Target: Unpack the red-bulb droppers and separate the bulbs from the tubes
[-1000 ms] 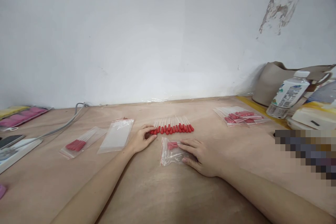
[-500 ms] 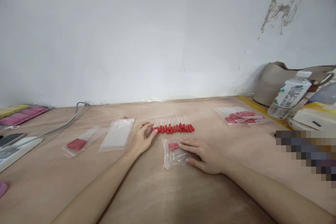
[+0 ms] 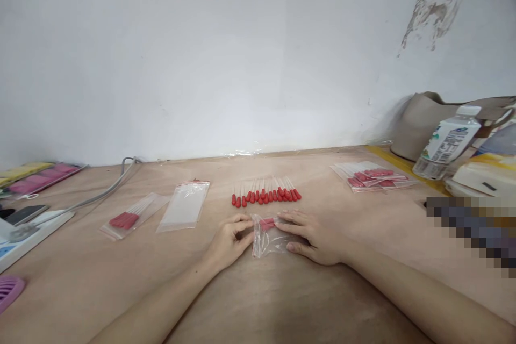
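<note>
A clear zip bag (image 3: 271, 243) lies in front of me with some red-bulbed droppers (image 3: 267, 223) inside. My right hand (image 3: 312, 237) is laid over the bag's right part, its fingers along the far edge and its thumb along the near one, holding it. At the bag's left end, the curved fingers and thumb of my left hand (image 3: 233, 239) meet the plastic; whether a dropper is between them too, I cannot tell. Just beyond both hands, several loose droppers (image 3: 266, 195) lie in a row, red bulbs toward me and thin clear stems toward the wall.
To the left are a stack of flat bags (image 3: 183, 205), a filled bag of droppers (image 3: 129, 217), a power strip (image 3: 36, 236) and a cable (image 3: 100, 193). Several filled bags (image 3: 373, 176) are piled at the right, near a bottle (image 3: 448, 142) and a grey-brown bag (image 3: 419, 124).
My left hand has come from the left end of the dropper row down toward me, to the left end of the zip bag. The right hand has stayed on the bag.
</note>
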{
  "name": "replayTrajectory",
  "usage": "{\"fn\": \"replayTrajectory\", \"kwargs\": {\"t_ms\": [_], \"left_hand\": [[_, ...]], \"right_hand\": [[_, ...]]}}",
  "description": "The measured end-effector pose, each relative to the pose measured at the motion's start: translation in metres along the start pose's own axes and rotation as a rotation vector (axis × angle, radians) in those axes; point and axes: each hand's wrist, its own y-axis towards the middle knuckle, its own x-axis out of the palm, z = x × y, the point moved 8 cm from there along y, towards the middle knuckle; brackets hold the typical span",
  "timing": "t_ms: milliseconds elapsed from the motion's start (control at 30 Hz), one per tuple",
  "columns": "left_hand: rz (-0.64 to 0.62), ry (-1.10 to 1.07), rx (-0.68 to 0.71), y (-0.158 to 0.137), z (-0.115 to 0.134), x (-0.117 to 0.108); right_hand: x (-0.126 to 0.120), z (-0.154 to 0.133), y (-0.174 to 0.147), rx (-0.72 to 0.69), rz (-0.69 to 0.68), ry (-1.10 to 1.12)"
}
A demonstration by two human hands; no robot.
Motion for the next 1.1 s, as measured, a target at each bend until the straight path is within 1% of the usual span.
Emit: {"fn": "replayTrajectory", "kwargs": {"t_ms": [100,233,333,433,533,633,733,800,867,933,1033,1100], "left_hand": [[0.013,0.001,-0.048,0.005,-0.002,0.004],[-0.04,0.062,-0.078,0.008,-0.006,0.013],[-0.038,0.088,-0.101,0.008,-0.009,0.014],[-0.015,0.153,-0.039,0.007,-0.002,0.012],[-0.045,0.224,0.06,0.004,0.009,0.012],[-0.075,0.217,0.126,0.004,0.014,0.014],[-0.086,0.194,0.101,0.006,0.011,0.016],[-0.079,0.221,0.062,0.007,0.007,0.017],[-0.064,0.273,0.068,0.008,0.006,0.019],[-0.052,0.337,0.121,0.008,0.01,0.019],[-0.092,0.43,0.236,0.007,0.017,0.021],[-0.124,0.461,0.266,0.006,0.018,0.021]], "right_hand": [[-0.001,-0.006,0.001,-0.018,-0.008,0.009],[-0.002,-0.008,0.002,-0.02,0.0,0.031],[0.0,-0.007,0.001,-0.002,0.002,0.029],[0.001,-0.001,-0.001,0.045,0.046,0.038],[0.001,0.004,-0.003,0.089,0.103,0.062],[0.002,0.006,-0.004,0.092,0.102,0.075],[0.001,0.004,-0.002,0.078,0.079,0.081],[-0.001,0.0,-0.001,0.05,0.074,0.073],[-0.004,-0.005,0.0,0.017,0.086,0.059],[-0.005,-0.006,0.001,0.006,0.099,0.052],[-0.002,-0.003,-0.001,0.034,0.101,0.052],[-0.001,0.0,-0.002,0.051,0.113,0.043]]}}
